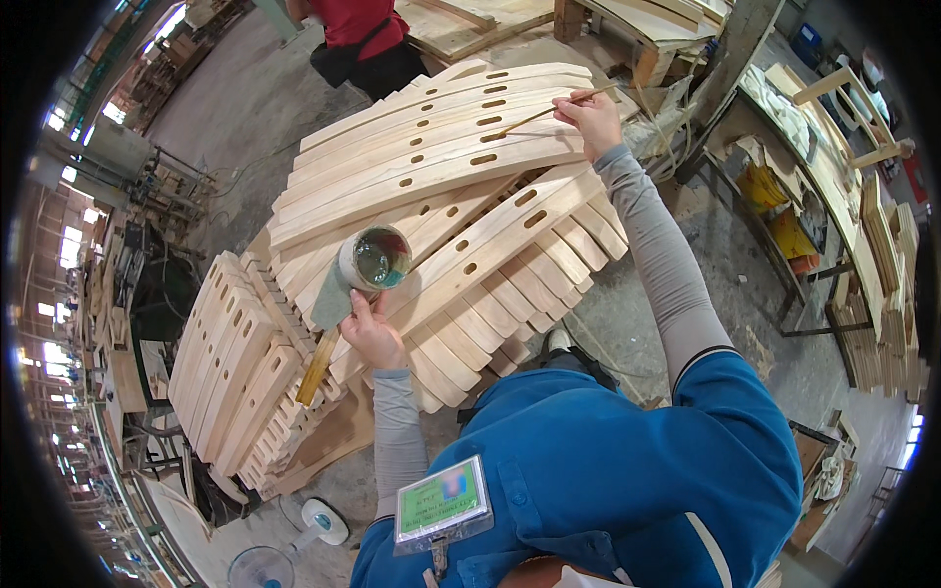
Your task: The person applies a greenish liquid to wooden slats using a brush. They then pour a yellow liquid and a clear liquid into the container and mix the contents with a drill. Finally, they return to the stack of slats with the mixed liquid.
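My left hand [372,335] grips a round cup [348,267] with greenish liquid inside. A grey-green flat piece [331,299] shows against the cup's side; what it is I cannot tell. Pinched in my right hand [594,122] is a thin stick-like brush [545,116]. Its lower end reaches an oblong slot in one of the pale curved wooden slats [392,162]; whether it touches I cannot tell. Many such slats lie side by side in a stack below both hands. One slotted slat [495,235] lies across others, nearer to me.
More slotted wooden pieces [221,343] are stacked at the left, beside a yellowish strip [316,370]. A person in a red top [358,22] stands beyond the stack. A metal post [735,73] and a workbench [833,181] are at the right. A fan [263,566] stands lower left.
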